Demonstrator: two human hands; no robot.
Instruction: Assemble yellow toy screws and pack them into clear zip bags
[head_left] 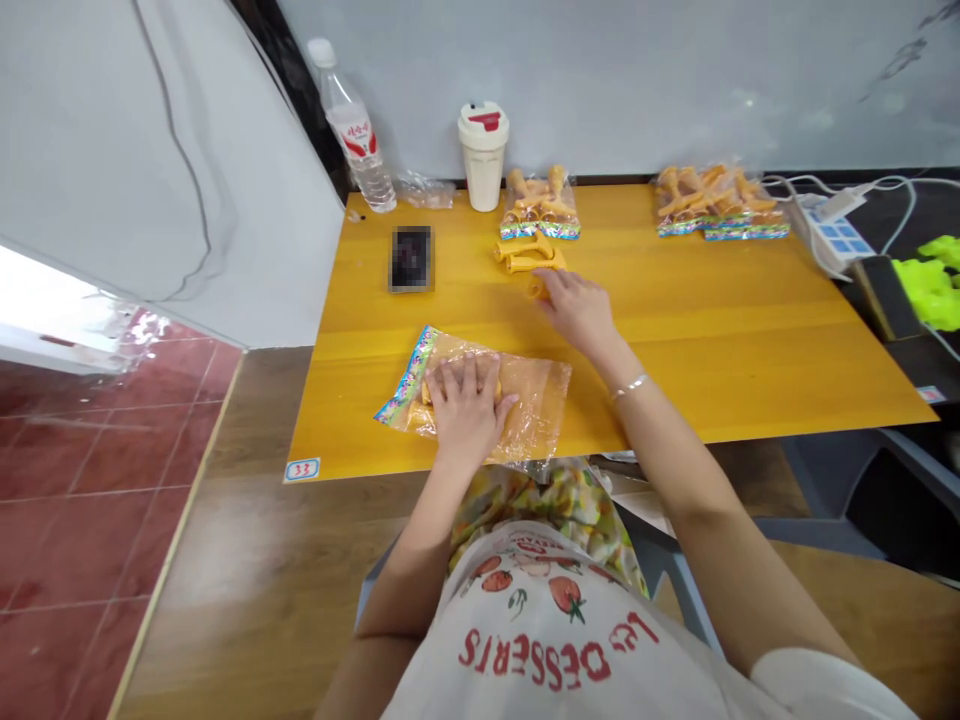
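While the person's left hand (469, 410) sits flat on a clear plastic bag (540, 395) with its fingers spread, it's pressing down on something orange inside (426, 392), mostly hidden by the hand; that bag has a colourful printed strip along one edge and lies near the front of the yellow wood-grain tabletop (712, 370); the hands are well apart, btw; the right hand (577, 312), with a thin bracelet (628, 386) on its wrist, stretches forward, its fingertips (541, 282) right at a small pile of orange moulded pieces (529, 255), seemingly touching the nearest one, though I can't quite tell; behind that pile sits a bagged bundle of orange pieces (540, 205), with a second bundle (720, 205) off to the right; a white lidded cup (484, 155), a water bottle (352, 125) and a blurred-out phone (411, 258) sit toward the left, and a power strip (836, 230) sits by the back right corner.
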